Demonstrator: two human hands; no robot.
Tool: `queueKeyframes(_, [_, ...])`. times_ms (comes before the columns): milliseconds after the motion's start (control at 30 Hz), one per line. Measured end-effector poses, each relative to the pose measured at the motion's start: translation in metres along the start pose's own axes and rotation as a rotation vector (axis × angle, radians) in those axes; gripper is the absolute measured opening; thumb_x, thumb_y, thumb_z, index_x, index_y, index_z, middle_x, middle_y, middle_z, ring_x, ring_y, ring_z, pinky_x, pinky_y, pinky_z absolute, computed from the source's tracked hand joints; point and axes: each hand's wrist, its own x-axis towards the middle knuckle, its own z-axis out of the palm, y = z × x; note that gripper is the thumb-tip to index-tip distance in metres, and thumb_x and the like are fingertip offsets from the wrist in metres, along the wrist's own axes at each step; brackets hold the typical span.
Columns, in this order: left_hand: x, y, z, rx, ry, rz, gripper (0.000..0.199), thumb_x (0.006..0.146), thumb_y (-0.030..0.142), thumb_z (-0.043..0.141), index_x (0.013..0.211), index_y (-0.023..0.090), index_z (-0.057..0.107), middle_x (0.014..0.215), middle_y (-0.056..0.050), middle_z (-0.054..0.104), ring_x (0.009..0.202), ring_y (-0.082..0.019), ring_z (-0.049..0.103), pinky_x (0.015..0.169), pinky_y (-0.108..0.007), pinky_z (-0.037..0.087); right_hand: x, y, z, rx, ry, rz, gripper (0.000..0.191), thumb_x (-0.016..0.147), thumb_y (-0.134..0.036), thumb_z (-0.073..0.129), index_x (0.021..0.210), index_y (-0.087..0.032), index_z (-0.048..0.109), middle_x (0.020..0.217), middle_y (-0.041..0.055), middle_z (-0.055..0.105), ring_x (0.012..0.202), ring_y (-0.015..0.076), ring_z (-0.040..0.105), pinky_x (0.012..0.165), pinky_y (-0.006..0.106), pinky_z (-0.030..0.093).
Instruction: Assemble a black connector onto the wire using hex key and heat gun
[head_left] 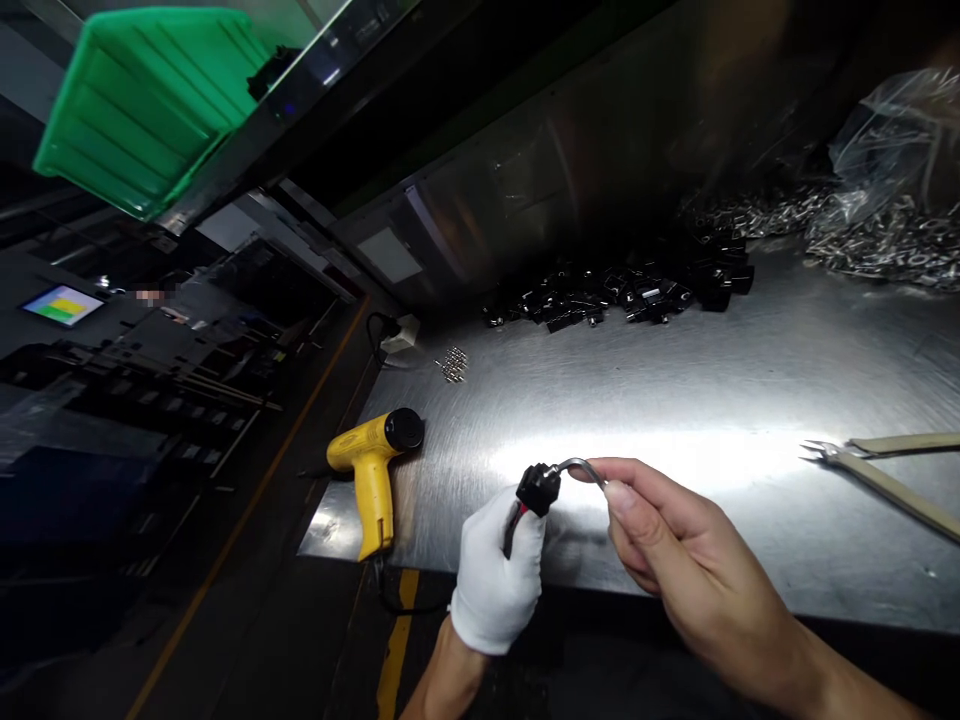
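My left hand (pixel 499 570), in a white glove, grips a small black connector (pixel 538 489) above the front edge of the metal bench. A short piece of red and black wire (pixel 516 520) shows between the gloved fingers. My right hand (pixel 682 550) is bare and pinches a bent metal hex key (pixel 581 464) between thumb and forefinger. The curved end of the key meets a small metal piece on the connector's right side. Whether it sits inside that piece is too small to tell.
A yellow heat gun (pixel 371 470) lies at the bench's left. Cutting pliers (pixel 862 455) rest on the right. Behind are small metal screws (pixel 453 365), a black connector pile (pixel 622 293) and bagged metal parts (pixel 885 235). A green bin (pixel 150 110) sits on a shelf above.
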Motion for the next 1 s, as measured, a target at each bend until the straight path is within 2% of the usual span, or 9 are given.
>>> queueKeyframes(167, [-0.003,0.002,0.006,-0.004,0.064,-0.039,0.030,0.100,0.033,0.042,0.079,0.019,0.058,0.063,0.001,0.056,0.056,-0.013,0.052,0.054,-0.025,0.041,0.004,0.004,0.013,0.047,0.039,-0.069,0.031,0.105,-0.039,0.046,0.129,-0.022,0.056,0.060,-0.0069,0.036,0.053,0.0100,0.031,0.046,0.025,0.026])
queueKeyframes(467, [-0.006,0.002,0.014,0.000,0.161,-0.090,0.030,0.101,0.034,0.042,0.081,0.019,0.059,0.065,-0.001,0.060,0.058,-0.014,0.054,0.056,-0.027,0.043,0.010,0.012,0.023,-0.020,0.118,-0.138,0.029,0.104,-0.036,0.049,0.129,-0.025,0.060,0.060,-0.0067,0.030,0.052,0.0092,0.031,0.044,0.023,0.027])
queueKeyframes(700, [-0.003,0.006,0.017,-0.032,0.203,-0.146,0.030,0.101,0.035,0.042,0.085,0.020,0.062,0.069,-0.003,0.065,0.062,-0.015,0.059,0.060,-0.029,0.047,0.017,0.018,0.030,-0.030,0.163,-0.214,0.029,0.105,-0.031,0.049,0.131,-0.026,0.060,0.059,-0.0064,0.039,0.051,0.0089,0.035,0.045,0.024,0.028])
queueKeyframes(1000, [-0.004,0.005,0.020,-0.084,0.244,-0.205,0.032,0.102,0.039,0.040,0.084,0.021,0.059,0.071,-0.003,0.065,0.063,-0.016,0.059,0.061,-0.030,0.049,0.021,0.034,0.042,-0.044,0.242,-0.291,0.029,0.104,-0.027,0.050,0.131,-0.025,0.062,0.061,-0.0057,0.041,0.052,0.0094,0.038,0.046,0.024,0.033])
